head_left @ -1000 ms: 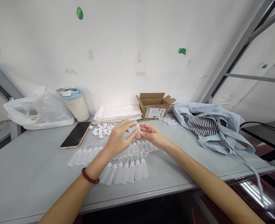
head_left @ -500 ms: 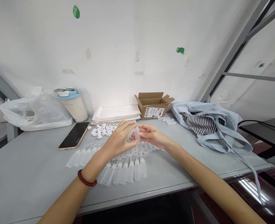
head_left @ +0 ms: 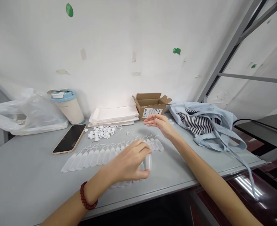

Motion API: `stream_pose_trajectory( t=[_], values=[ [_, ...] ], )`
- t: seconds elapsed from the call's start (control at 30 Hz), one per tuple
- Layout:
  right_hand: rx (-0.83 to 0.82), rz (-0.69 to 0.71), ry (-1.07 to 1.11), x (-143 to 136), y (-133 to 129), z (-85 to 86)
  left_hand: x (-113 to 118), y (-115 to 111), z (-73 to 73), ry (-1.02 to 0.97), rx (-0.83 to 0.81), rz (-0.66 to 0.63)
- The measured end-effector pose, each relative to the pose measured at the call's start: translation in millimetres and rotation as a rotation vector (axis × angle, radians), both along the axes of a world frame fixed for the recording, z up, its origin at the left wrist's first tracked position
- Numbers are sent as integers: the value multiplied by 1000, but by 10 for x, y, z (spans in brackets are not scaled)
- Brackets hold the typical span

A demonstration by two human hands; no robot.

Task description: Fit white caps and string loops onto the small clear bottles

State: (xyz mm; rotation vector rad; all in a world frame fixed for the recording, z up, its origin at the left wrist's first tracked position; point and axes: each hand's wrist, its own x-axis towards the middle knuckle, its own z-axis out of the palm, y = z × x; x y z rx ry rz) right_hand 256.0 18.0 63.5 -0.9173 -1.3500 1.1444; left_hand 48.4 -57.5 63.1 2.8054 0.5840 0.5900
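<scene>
Between the thumb and fingers of my left hand (head_left: 131, 160) is a small translucent plastic bottle (head_left: 148, 162), held low over the front of the table. Part of a front row of similar bottles is hidden beneath that hand. A longer row of bottles (head_left: 91, 157) with thin white tubes at their necks lies farther back, running from left to right. My right hand (head_left: 160, 124) holds nothing, its fingers stretched out in the air in front of the cardboard box (head_left: 150, 103). White caps (head_left: 102, 132) are heaped behind the long row.
Along the wall stand a plastic bag (head_left: 30, 113), a blue-lidded cup (head_left: 69, 108) and a stack of white envelopes (head_left: 113, 114). A phone (head_left: 70, 138) lies at the left. A light blue cloth bag (head_left: 223, 114) is on the right, its strap hanging over the table edge.
My left hand has moved down and toward me with the bottle. My right hand has let go of it, opened, and moved slightly up and right. The view has shifted a little.
</scene>
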Motion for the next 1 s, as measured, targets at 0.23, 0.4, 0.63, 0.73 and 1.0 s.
stream_pose_trajectory(
  t=[0.23, 0.4, 0.63, 0.73, 1.0],
  values=[
    [22, -76, -78, 22, 15, -11, 28, -50, -64, 171, 37, 10],
    [20, -119, -113, 105, 76, -43, 34, -49, -95, 217, 54, 33],
    [-31, -214, -104, 251, 173, -58, 27, -46, -72, 252, 48, 55],
    [-35, -239, -64, 319, 189, -34, 24, -45, -54, 262, 45, 61],
    [-17, -322, -37, 463, 208, -7, 19, -46, -43, 196, -8, 45]
  ],
)
